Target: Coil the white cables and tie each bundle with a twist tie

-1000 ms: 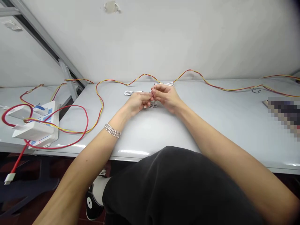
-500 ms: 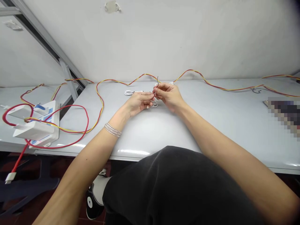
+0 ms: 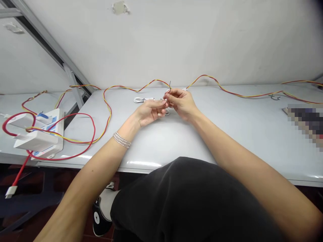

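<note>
My left hand (image 3: 149, 111) and my right hand (image 3: 180, 101) meet over the far middle of the white table (image 3: 227, 134). Both pinch a small coiled white cable (image 3: 166, 112) between fingertips. A thin black twist tie (image 3: 170, 85) sticks up from the fingers of my right hand. A silver bracelet (image 3: 121, 140) sits on my left wrist. Another bundled white cable (image 3: 143, 99) lies just left of the hands, untouched.
A twisted red-and-yellow wire (image 3: 111, 88) snakes along the table's back edge near the wall. A white power strip (image 3: 37, 134) with chargers and a red cable (image 3: 75, 116) sits at the left. A small black tie (image 3: 275, 97) lies far right. A blurred patch (image 3: 306, 122) is at the right edge.
My right hand lifted slightly and shifted right; the black tie moved from left of the fingers to above them. My left hand turned a little palm-up.
</note>
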`<action>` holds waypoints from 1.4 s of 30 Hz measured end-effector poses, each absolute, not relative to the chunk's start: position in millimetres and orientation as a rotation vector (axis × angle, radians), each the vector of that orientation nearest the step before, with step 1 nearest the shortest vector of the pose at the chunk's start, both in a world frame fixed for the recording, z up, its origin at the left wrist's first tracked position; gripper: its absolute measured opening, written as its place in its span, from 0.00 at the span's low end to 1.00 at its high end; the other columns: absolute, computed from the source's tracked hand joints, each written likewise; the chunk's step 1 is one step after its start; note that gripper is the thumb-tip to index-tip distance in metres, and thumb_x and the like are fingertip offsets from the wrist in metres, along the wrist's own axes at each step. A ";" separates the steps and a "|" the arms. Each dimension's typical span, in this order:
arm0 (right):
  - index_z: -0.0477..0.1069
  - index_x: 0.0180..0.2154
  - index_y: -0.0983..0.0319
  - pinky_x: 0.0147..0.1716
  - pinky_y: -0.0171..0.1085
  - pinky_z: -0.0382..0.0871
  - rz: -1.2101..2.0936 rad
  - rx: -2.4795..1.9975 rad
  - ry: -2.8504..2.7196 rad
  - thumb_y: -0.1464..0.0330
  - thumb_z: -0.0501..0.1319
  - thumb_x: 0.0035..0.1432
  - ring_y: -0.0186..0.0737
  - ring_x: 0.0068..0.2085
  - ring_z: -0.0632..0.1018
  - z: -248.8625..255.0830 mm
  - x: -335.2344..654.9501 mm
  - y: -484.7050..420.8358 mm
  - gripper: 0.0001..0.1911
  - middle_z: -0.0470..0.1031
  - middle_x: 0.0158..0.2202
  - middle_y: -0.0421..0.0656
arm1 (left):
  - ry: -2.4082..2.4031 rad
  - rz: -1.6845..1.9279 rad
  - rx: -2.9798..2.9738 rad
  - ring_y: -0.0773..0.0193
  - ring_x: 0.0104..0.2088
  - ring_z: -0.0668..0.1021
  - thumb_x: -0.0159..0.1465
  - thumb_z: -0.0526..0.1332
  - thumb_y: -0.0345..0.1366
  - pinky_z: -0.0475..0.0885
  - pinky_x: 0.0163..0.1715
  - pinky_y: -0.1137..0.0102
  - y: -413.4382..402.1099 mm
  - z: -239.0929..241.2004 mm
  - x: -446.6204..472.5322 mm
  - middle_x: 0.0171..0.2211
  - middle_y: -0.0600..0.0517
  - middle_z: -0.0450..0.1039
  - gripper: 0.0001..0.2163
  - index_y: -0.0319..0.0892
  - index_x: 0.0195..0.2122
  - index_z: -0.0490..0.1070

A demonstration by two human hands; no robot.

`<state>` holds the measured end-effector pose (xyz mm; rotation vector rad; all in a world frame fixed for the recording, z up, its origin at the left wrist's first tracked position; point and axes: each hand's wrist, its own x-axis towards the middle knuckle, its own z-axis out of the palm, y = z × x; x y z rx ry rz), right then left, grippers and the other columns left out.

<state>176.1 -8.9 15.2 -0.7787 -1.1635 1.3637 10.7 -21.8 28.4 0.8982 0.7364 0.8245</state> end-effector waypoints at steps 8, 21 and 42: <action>0.74 0.27 0.59 0.29 0.34 0.69 1.361 -0.785 -1.156 0.56 0.82 0.38 0.31 0.27 0.72 16.7 175.8 -10.4 0.23 0.75 0.27 0.36 | 0.748 0.836 1.051 0.70 0.26 0.61 0.65 0.68 0.32 0.59 0.28 0.68 -22.2 26.8 10.9 0.33 0.47 0.71 0.08 0.37 0.30 0.72; 0.69 0.22 0.61 0.24 0.32 0.62 1.162 -0.939 -1.143 0.72 0.76 0.48 0.28 0.23 0.66 14.9 171.0 -8.1 0.16 0.73 0.23 0.38 | 1.029 1.004 1.483 0.71 0.22 0.68 0.58 0.73 0.34 0.62 0.25 0.71 -18.8 19.5 16.6 0.24 0.53 0.69 0.09 0.39 0.28 0.74; 0.75 0.25 0.61 0.28 0.33 0.68 1.482 -0.859 -1.202 0.61 0.81 0.45 0.33 0.30 0.75 11.3 183.0 -6.0 0.18 0.77 0.27 0.40 | 0.889 0.924 1.168 0.73 0.24 0.66 0.65 0.64 0.24 0.61 0.26 0.72 -21.6 23.5 14.0 0.27 0.51 0.69 0.07 0.35 0.29 0.74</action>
